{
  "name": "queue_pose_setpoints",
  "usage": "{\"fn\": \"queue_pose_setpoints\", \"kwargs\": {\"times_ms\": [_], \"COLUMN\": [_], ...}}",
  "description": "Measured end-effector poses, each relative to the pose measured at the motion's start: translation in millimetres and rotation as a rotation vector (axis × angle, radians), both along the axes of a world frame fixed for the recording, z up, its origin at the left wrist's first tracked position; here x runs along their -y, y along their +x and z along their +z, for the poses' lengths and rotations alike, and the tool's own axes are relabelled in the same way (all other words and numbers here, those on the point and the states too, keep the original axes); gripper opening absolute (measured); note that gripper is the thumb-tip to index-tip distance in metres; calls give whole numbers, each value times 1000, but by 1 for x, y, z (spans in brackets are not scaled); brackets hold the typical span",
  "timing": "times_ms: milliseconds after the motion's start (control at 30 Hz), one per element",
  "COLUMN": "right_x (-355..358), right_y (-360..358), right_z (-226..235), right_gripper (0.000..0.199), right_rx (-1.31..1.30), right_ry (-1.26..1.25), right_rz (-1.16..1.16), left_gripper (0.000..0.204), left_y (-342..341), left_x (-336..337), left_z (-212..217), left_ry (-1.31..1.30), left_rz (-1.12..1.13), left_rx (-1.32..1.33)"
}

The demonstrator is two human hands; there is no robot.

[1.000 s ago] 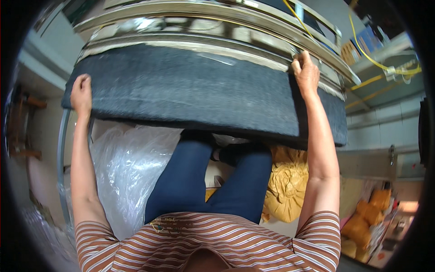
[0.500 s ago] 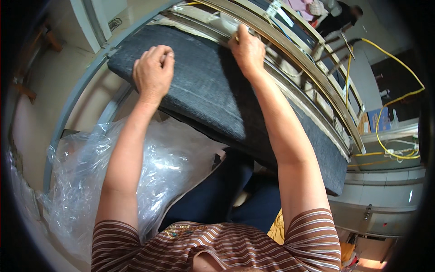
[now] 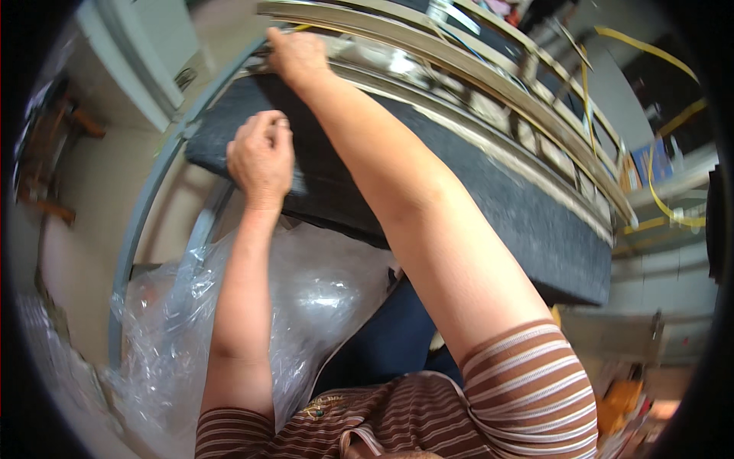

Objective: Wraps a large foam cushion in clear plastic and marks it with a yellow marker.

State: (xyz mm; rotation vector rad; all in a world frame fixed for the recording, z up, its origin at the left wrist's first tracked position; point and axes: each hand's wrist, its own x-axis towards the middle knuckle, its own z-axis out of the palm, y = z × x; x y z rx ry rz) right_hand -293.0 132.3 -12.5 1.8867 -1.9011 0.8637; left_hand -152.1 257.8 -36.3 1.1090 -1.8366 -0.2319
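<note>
A long dark grey padded board [image 3: 489,206], fabric-covered, lies slanting across in front of me. My left hand [image 3: 262,157] rests over its left part, fingers curled in; whether anything is inside them is hidden. Past it, my right hand [image 3: 300,60] reaches across to the board's far left corner, beside the wooden rails [image 3: 428,38]. Its fingers are drawn together, and what they hold, if anything, is too small and blurred to name. A pale strip of material [image 3: 459,126] runs along the board's far edge.
Crumpled clear plastic sheeting [image 3: 321,298] covers the lower left, beside my legs. A grey metal frame bar [image 3: 145,199] curves along the left. Yellow cable [image 3: 650,53] hangs at the right, near a blue box [image 3: 652,161]. A wooden stool [image 3: 53,176] stands far left.
My right hand has swept left along the board's far edge to its left corner. My left hand stays over the left part, fingers still curled. The view has shifted slightly.
</note>
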Motion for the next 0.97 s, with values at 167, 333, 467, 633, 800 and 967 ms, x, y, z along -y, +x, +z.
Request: {"fn": "queue_pose_setpoints", "kwargs": {"times_ms": [167,333,467,633,800,967], "right_x": [-72,-214,-335,-477,-588,-648], "right_y": [-47,-148,-233,-323,-416,-478], "right_z": [3,10,8,14,10,30], "right_gripper": [19,17,13,26,26,26], "right_rx": [9,31,20,43,33,70], "right_ry": [-11,-29,-7,95,67,3], "right_rz": [-72,-291,-431,-757,-981,-1209], "left_gripper": [13,21,24,25,25,25], "left_y": [2,-1,6,17,27,31], "left_x": [6,6,18,34,52,65], "left_z": [-2,-3,-17,-23,-24,-30], "left_ry": [42,66,20,38,59,62], "left_rz": [3,-3,-55,-99,-118,-109], "left_rx": [-1,44,83,145,220,210]}}
